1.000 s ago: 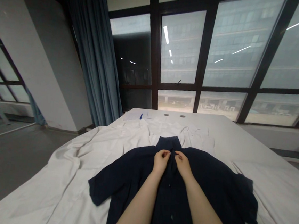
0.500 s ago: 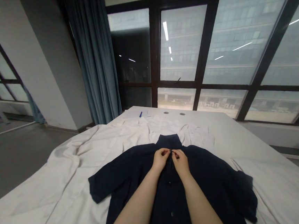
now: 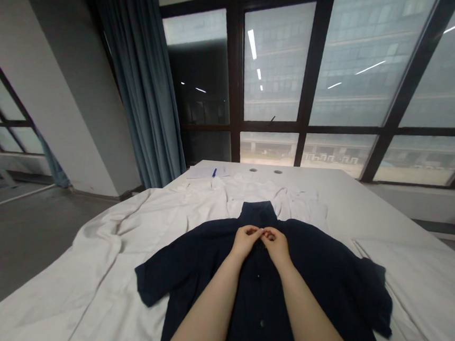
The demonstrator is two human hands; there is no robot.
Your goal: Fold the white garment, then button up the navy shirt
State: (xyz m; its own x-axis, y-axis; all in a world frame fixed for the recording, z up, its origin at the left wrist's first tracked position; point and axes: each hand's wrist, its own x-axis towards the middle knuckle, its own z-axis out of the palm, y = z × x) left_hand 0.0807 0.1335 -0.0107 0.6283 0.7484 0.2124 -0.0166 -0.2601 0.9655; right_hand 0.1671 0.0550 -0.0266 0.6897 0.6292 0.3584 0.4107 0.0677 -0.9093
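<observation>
A dark navy short-sleeved shirt [image 3: 317, 274] lies spread out on its back, front side up, with its collar [image 3: 258, 210] at the far end. My left hand [image 3: 246, 240] pinches the shirt's front edge just below the collar. Right against it, my right hand [image 3: 276, 243] pinches the same spot, and the fingertips of both hands meet. Whatever small part lies between the fingertips is hidden. Lower on the front placket a button [image 3: 258, 276] and another button [image 3: 262, 323] show.
Rumpled white cloth [image 3: 136, 253] covers the left and middle of the white table [image 3: 352, 202]. Folded white fabric [image 3: 435, 300] lies at the right. A blue pen [image 3: 214, 173] rests on paper [image 3: 199, 173] at the far edge. Beyond stand a blue curtain [image 3: 140, 78] and windows.
The fingertips of my two hands have come together at the placket, closing the small gap between them. The shirt lies as before.
</observation>
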